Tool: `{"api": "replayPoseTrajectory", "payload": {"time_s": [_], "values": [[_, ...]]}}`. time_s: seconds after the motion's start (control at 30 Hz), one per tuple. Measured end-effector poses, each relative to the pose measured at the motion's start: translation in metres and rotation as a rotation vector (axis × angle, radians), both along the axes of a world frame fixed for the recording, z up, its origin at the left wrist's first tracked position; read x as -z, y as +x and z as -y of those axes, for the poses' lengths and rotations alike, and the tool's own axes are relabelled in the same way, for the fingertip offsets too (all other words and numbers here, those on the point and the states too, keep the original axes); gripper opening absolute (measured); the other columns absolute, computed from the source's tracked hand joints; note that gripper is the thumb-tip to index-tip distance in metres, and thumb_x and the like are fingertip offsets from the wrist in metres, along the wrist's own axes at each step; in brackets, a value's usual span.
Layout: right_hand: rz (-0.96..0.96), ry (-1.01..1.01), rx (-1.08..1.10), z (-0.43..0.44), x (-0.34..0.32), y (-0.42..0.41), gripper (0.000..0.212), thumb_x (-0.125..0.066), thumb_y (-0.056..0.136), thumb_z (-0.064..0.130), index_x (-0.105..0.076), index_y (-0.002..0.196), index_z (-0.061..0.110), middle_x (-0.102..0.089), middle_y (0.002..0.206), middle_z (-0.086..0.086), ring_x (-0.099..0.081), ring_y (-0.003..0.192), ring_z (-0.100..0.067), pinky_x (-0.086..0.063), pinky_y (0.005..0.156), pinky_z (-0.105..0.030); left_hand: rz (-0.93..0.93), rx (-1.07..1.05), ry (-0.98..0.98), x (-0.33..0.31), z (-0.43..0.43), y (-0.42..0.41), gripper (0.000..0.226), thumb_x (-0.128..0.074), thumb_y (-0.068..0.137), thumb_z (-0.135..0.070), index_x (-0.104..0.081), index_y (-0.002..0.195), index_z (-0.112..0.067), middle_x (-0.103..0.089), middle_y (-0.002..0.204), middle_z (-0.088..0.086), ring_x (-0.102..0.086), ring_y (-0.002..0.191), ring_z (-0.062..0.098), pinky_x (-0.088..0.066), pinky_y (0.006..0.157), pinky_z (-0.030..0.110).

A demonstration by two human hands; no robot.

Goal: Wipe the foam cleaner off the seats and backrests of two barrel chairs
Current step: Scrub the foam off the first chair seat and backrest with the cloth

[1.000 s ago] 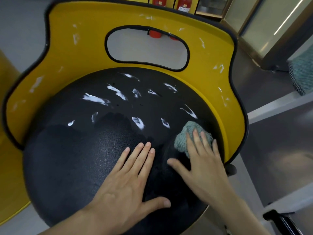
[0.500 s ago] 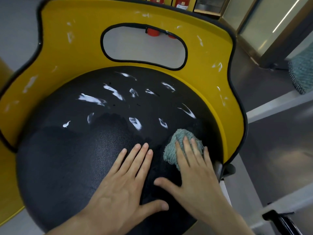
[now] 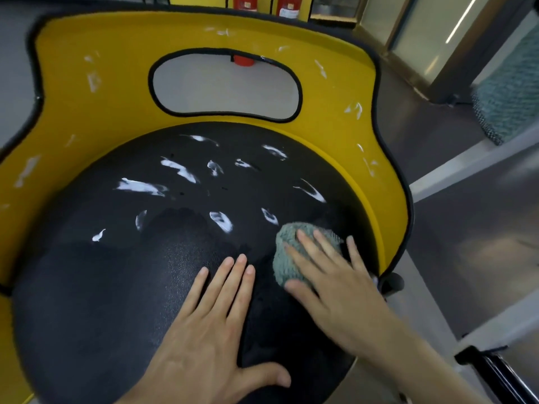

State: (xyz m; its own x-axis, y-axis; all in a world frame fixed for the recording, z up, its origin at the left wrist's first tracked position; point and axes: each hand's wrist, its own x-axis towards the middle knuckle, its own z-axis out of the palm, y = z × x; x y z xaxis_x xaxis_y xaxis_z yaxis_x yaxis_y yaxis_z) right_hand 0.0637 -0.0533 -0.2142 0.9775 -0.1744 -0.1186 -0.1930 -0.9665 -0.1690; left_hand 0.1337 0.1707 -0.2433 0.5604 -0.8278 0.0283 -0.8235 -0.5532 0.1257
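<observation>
Early yet: near half of the seat [image 3: 102, 301] wiped clean, foam streaks [image 3: 140, 186] left across its far half and the yellow backrest [image 3: 87, 118], right hand [image 3: 341, 295] pressing the cloth [image 3: 288, 231] with straight fingers [image 3: 306, 249] at near right, left hand [image 3: 204, 345] spread flat beside it, perhaps the second chair [image 3: 5, 360] cropped at left.

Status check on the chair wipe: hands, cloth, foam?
Left hand flat on black textured seat, bracing. Right hand presses teal terry cloth at seat's right edge. White foam streaks unwiped across seat rear and yellow backrest. Nothing in cloth's path.
</observation>
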Motion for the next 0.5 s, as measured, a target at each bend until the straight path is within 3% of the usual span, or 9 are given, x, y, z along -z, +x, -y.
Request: {"api": "replayPoseTrajectory", "payload": {"time_s": [0.1, 0.2, 0.27, 0.33, 0.43, 0.5], "values": [[0.044, -0.026, 0.165, 0.014, -0.002, 0.020, 0.069, 0.008, 0.097, 0.062, -0.006, 0.160, 0.039, 0.004, 0.168, 0.014, 0.013, 0.153, -0.007, 0.006, 0.123, -0.053, 0.014, 0.010, 0.004, 0.001, 0.001, 0.000, 0.128, -0.028, 0.075, -0.101, -0.043, 0.149, 0.003, -0.036, 0.160, 0.017, -0.028, 0.150, 0.028, -0.024, 0.112, 0.051], [0.048, 0.007, -0.004, -0.023, 0.002, -0.004, 0.064, 0.000, 0.103, 0.058, -0.022, 0.159, 0.034, -0.015, 0.167, 0.008, -0.005, 0.155, -0.014, -0.005, 0.123, -0.054, -0.002, 0.000, -0.007, 0.003, 0.000, 0.000, 0.129, -0.028, 0.075, -0.100, -0.045, 0.148, 0.004, -0.037, 0.160, 0.018, -0.030, 0.149, 0.029, -0.026, 0.111, 0.052], [0.003, 0.041, -0.109, -0.027, 0.000, -0.013, 0.065, 0.005, 0.101, 0.063, -0.015, 0.159, 0.041, -0.005, 0.167, 0.016, 0.006, 0.153, -0.006, 0.006, 0.121, -0.053, -0.003, 0.001, -0.005, 0.003, 0.000, 0.001, 0.129, -0.029, 0.075, -0.100, -0.044, 0.148, 0.004, -0.036, 0.160, 0.017, -0.030, 0.149, 0.029, -0.026, 0.111, 0.052], [-0.001, 0.058, -0.022, -0.004, -0.004, 0.001, 0.072, 0.015, 0.093, 0.069, -0.005, 0.158, 0.045, 0.006, 0.166, 0.020, 0.019, 0.150, 0.000, 0.014, 0.121, -0.053, 0.010, 0.006, -0.003, 0.003, 0.000, 0.001, 0.129, -0.029, 0.075, -0.100, -0.044, 0.148, 0.004, -0.036, 0.160, 0.017, -0.029, 0.149, 0.029, -0.025, 0.113, 0.051], [-0.004, 0.008, 0.173, 0.013, -0.007, 0.019, 0.080, 0.012, 0.087, 0.079, 0.005, 0.158, 0.042, 0.016, 0.165, 0.016, 0.024, 0.149, -0.004, 0.016, 0.121, -0.052, 0.021, 0.000, -0.013, 0.003, 0.000, 0.001, 0.128, -0.029, 0.075, -0.100, -0.044, 0.149, 0.003, -0.037, 0.160, 0.017, -0.029, 0.149, 0.029, -0.024, 0.113, 0.051], [-0.009, -0.016, 0.134, -0.008, -0.004, 0.007, 0.089, 0.012, 0.083, 0.086, 0.008, 0.158, 0.040, 0.020, 0.164, 0.014, 0.025, 0.150, -0.008, 0.015, 0.122, -0.050, 0.017, -0.009, -0.020, 0.003, 0.000, 0.001, 0.126, -0.029, 0.076, -0.099, -0.045, 0.149, 0.003, -0.037, 0.160, 0.017, -0.029, 0.149, 0.029, -0.026, 0.112, 0.051]]}}
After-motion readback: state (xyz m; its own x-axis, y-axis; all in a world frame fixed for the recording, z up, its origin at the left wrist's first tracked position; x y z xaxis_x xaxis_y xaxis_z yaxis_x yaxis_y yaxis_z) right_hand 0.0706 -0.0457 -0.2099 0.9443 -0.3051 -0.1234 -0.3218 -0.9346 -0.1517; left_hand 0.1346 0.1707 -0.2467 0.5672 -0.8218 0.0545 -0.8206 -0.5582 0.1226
